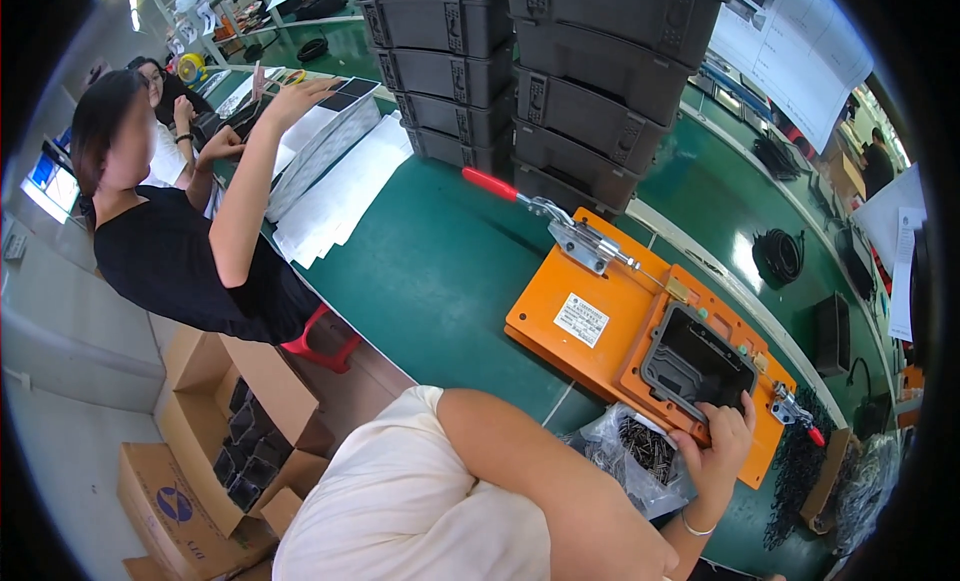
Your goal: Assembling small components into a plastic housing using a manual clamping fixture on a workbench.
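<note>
My left hand [715, 446] reaches to an orange fixture plate [600, 291] on the green table. Its fingers curl over the near corner of a black rectangular frame part [695, 366] seated in the plate's recess. A bracelet sits on that wrist. A toggle clamp with a red handle [490, 184] is mounted on the plate's far end, and a smaller clamp [790, 413] on its near right corner. A clear bag of small dark screws [640, 446] lies just beside the hand. My right hand is out of sight.
Stacks of dark grey cases [590, 91] stand behind the plate. Another person [190, 241] in black reaches over white sheets [345, 186] at the left. Open cardboard boxes [215, 431] sit on the floor. Black cable coils [780, 256] and loose black parts [800, 471] lie at the right.
</note>
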{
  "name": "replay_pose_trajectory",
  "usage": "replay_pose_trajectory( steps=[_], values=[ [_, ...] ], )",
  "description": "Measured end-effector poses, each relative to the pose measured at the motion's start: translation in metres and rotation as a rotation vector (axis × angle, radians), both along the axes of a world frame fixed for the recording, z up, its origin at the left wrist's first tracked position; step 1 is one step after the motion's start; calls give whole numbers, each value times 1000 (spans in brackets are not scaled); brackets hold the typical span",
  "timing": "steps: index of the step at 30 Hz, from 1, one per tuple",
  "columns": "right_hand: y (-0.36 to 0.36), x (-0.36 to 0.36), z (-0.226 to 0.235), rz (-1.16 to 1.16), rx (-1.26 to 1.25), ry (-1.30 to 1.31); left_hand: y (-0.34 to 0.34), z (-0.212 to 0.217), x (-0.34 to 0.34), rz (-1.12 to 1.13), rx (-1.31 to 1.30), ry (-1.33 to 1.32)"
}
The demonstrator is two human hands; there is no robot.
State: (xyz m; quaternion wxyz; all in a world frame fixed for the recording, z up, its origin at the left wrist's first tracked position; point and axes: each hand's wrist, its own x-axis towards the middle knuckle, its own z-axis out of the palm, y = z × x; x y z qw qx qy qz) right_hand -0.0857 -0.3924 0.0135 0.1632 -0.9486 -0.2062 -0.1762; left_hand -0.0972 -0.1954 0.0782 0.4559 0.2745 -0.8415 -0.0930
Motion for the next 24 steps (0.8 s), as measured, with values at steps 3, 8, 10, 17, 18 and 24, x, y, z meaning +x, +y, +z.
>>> replay_pose_trajectory(
  steps=[3,8,10,17,18,24],
  values=[
    [0,0,-1,-10,-4,-1,0,-1,3,-12,7,30],
    [-2,0,-2,-7,-4,-43,-4,-7,-1,-157,101,80],
    [-2,1,-3,-6,-2,-43,-4,-5,2,-185,131,67],
    [-2,0,-3,-1,-6,-41,-3,-6,7,-240,119,107],
    [-2,0,-3,-2,-7,-40,-3,-5,7,-241,118,108],
    [-1,1,-2,-1,-7,-45,-2,-2,3,-225,124,111]
  ],
)
